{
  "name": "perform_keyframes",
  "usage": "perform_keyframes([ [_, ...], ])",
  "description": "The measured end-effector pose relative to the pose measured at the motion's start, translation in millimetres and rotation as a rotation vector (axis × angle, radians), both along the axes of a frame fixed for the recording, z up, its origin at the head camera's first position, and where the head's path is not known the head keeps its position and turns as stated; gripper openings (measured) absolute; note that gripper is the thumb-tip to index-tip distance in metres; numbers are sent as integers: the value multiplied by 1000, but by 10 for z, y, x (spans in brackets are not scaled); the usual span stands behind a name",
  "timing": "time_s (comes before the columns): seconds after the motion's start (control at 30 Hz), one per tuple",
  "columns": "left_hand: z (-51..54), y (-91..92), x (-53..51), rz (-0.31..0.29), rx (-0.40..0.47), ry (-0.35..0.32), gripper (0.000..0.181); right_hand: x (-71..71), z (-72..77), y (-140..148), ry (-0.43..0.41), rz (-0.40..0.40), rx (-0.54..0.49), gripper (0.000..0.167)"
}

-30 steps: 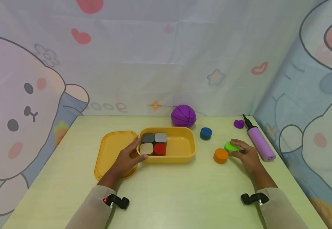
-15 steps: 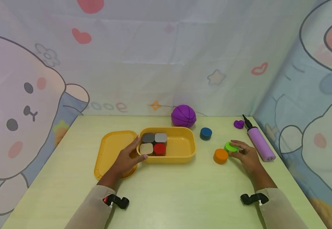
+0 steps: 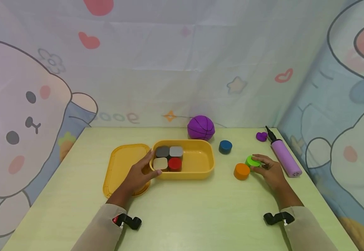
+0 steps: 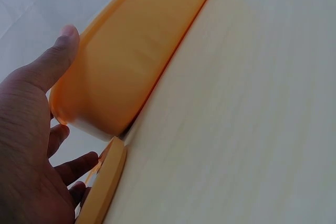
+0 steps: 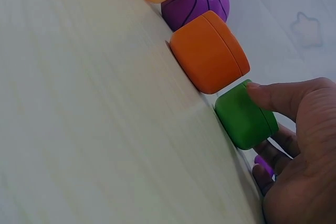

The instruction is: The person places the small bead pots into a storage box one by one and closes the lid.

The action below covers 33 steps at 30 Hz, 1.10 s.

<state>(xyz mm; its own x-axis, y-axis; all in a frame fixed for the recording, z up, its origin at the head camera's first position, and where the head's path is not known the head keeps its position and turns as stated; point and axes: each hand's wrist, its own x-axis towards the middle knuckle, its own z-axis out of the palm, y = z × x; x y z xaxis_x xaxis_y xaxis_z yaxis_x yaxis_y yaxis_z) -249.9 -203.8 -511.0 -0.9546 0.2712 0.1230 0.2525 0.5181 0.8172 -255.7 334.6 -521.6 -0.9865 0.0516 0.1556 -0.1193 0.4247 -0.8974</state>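
Note:
My left hand [image 3: 139, 175] holds the left end of a yellow rectangular container [image 3: 201, 175], its thumb at the front rim and its index finger by the far corner. Inside that container, on its left side, sit small tubs with dark grey, light grey, beige and red [image 3: 174, 164] tops. My right hand [image 3: 271, 171] pinches a small green lidded tub [image 5: 244, 116] between thumb and fingers; the tub stands on the table. An orange lidded tub [image 3: 241, 171] stands just left of the green one. Farther back is a blue tub [image 3: 225, 147].
A yellow lid [image 3: 119, 165] lies flat left of the container, partly under my left hand. Behind the container rests a purple ball [image 3: 201, 128]. At the right are a lilac hand pump [image 3: 286, 158] and a small purple object [image 3: 261, 136]. A patterned cloth [image 3: 157, 80] hangs behind the table.

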Motion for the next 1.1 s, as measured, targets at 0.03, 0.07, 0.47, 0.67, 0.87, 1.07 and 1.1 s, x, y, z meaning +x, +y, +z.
perform_keyframes([
  [0.03, -3, 0, 1, 0, -1, 0, 95, 10, 7, -5, 6, 0, 0, 49],
  [0.07, -5, 1, 1, -2, -2, 2, 94, 15, 10, -9, 13, -1, 3, 49],
  [0.47, -12, -5, 0, 2, 2, 6, 95, 12, 0, -8, 81, -53, 67, 46],
  [0.67, -21, -10, 1, 0, 3, 8, 95, 15, 24, -22, 146, -118, 51, 45],
  [0.87, -9, -4, 8, -1, 9, 0, 95, 46, 86, -131, 235, -159, 44, 40],
  [1.07, -2, 8, 16, 1, 20, -7, 95, 46, 105, -173, 293, -185, -1, 39],
  [1.1, -2, 7, 11, 0, 19, -3, 95, 42, 114, -187, 308, -186, -10, 38],
])
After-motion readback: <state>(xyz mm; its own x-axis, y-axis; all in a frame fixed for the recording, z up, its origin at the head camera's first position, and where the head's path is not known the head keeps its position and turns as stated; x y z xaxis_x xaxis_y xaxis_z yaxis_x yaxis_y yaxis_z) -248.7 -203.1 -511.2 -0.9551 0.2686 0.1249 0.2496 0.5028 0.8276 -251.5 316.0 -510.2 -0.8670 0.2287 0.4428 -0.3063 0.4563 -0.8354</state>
